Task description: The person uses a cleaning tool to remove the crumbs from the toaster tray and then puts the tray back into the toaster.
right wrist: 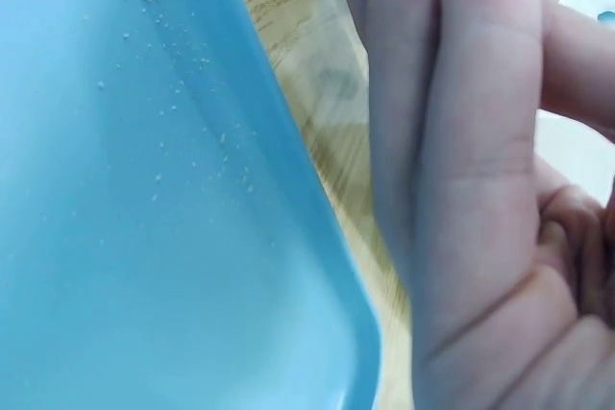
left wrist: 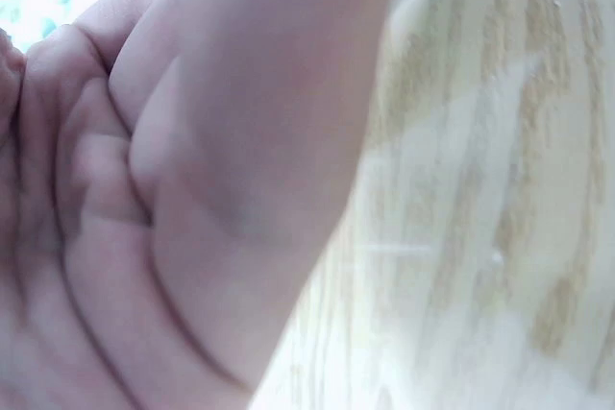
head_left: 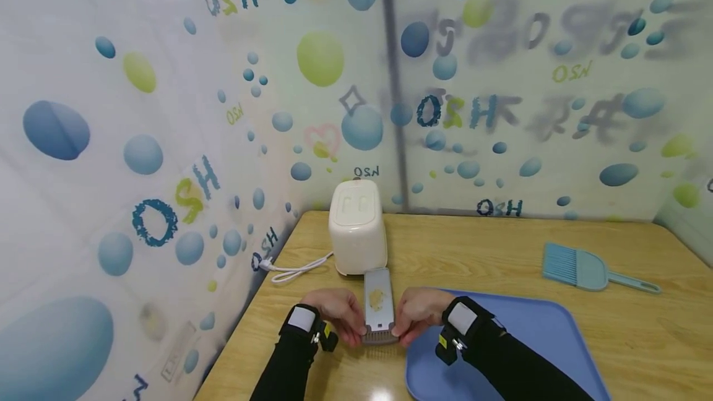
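Note:
A silver crumb tray (head_left: 377,283) with a slotted grey-brown end lies in line with the white toaster (head_left: 358,234), its far end at the toaster's base. Yellowish crumbs (head_left: 376,299) sit on its metal surface. My left hand (head_left: 337,311) pinches the near left corner of the crumb tray, and my right hand (head_left: 419,309) pinches the near right corner. The left wrist view shows my palm and the table only. In the right wrist view, my right fingers (right wrist: 480,160) are beside the blue serving tray; the crumb tray is hidden there.
The blue serving tray (head_left: 523,339), sprinkled with fine crumbs (right wrist: 159,112), lies under my right forearm. A light-blue hand brush or dustpan (head_left: 592,271) rests at the right on the wooden table (head_left: 473,246). The toaster's white cord (head_left: 295,271) lies coiled at the left.

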Available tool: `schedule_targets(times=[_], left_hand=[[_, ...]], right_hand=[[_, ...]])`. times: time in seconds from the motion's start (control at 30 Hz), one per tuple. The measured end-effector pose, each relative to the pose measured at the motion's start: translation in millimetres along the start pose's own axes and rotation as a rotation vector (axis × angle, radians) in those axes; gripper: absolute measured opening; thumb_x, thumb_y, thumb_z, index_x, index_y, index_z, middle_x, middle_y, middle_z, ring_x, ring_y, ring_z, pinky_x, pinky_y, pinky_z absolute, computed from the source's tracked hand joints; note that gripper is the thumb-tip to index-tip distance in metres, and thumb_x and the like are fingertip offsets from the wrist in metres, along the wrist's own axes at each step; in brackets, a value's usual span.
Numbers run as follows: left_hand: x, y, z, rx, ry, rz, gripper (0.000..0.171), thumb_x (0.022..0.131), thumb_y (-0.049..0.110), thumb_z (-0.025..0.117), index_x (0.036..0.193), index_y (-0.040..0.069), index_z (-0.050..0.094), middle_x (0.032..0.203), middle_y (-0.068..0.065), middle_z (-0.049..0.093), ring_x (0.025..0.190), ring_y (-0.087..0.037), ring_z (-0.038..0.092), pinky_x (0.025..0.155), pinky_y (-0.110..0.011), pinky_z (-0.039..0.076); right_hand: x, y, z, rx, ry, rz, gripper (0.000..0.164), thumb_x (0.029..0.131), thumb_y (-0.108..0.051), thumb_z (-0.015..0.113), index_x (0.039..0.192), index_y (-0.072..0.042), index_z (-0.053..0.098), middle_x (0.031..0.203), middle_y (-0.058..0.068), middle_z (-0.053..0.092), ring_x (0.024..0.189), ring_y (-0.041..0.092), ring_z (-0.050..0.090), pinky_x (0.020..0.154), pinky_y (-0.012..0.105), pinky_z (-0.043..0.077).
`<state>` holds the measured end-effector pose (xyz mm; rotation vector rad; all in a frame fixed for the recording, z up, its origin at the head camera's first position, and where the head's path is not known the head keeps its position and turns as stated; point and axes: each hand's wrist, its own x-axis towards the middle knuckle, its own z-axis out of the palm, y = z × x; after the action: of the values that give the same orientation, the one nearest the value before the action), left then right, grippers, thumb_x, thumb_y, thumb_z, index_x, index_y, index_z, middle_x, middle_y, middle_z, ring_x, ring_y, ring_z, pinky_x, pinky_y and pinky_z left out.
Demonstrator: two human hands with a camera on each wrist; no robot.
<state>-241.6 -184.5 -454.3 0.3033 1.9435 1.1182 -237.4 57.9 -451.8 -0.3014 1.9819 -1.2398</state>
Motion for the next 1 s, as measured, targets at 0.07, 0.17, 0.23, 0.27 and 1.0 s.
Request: schedule_targets(times=[0.07, 0.17, 0.23, 0.27, 1.0], left_hand=[[0.9, 2.7, -0.1, 0.005, -0.006, 0.000, 0.009, 0.093, 0.003, 0.070, 0.092, -0.005, 0.074, 0.074, -0.009, 0.072, 0.064, -0.013, 0.069, 0.055, -0.022, 0.055], [2.6, 6.9, 0.1, 0.015, -0.020, 0.002, 0.009, 0.094, 0.003, 0.069, 0.091, -0.004, 0.073, 0.074, -0.008, 0.072, 0.064, -0.013, 0.069, 0.056, -0.021, 0.055], [4.0, 9.1, 0.6, 0.019, -0.024, 0.007, 0.008, 0.094, 0.003, 0.069, 0.090, -0.003, 0.073, 0.074, -0.007, 0.072, 0.064, -0.013, 0.069, 0.056, -0.021, 0.055], [4.9, 10.0, 0.9, 0.021, -0.026, 0.007, 0.008, 0.094, 0.003, 0.069, 0.089, -0.002, 0.073, 0.074, -0.007, 0.072, 0.064, -0.013, 0.069, 0.056, -0.021, 0.054], [34.7, 19.4, -4.5, -0.096, 0.318, 0.282, 0.015, 0.090, 0.003, 0.065, 0.098, -0.009, 0.070, 0.079, -0.007, 0.068, 0.069, -0.016, 0.068, 0.070, -0.035, 0.061]], right_hand=[[-2.2, -0.6, -1.9, 0.005, 0.000, 0.002, 0.006, 0.085, 0.006, 0.075, 0.081, 0.005, 0.071, 0.074, 0.016, 0.070, 0.060, 0.017, 0.069, 0.059, 0.025, 0.058], [-4.9, -0.9, -4.7, 0.005, 0.001, 0.007, 0.006, 0.086, 0.005, 0.075, 0.081, 0.004, 0.071, 0.074, 0.016, 0.070, 0.060, 0.017, 0.069, 0.059, 0.024, 0.058], [-6.6, -0.3, -6.8, 0.006, 0.005, 0.008, 0.006, 0.086, 0.004, 0.075, 0.081, 0.004, 0.071, 0.074, 0.016, 0.070, 0.060, 0.017, 0.069, 0.059, 0.024, 0.058], [-7.3, 0.2, -7.8, 0.006, 0.007, 0.010, 0.006, 0.086, 0.004, 0.075, 0.082, 0.004, 0.071, 0.074, 0.016, 0.071, 0.060, 0.017, 0.069, 0.059, 0.024, 0.058], [-19.9, 0.0, -28.2, 0.215, 0.268, -0.048, 0.009, 0.089, 0.000, 0.075, 0.092, 0.007, 0.072, 0.081, 0.015, 0.070, 0.065, 0.015, 0.070, 0.063, 0.025, 0.059]])
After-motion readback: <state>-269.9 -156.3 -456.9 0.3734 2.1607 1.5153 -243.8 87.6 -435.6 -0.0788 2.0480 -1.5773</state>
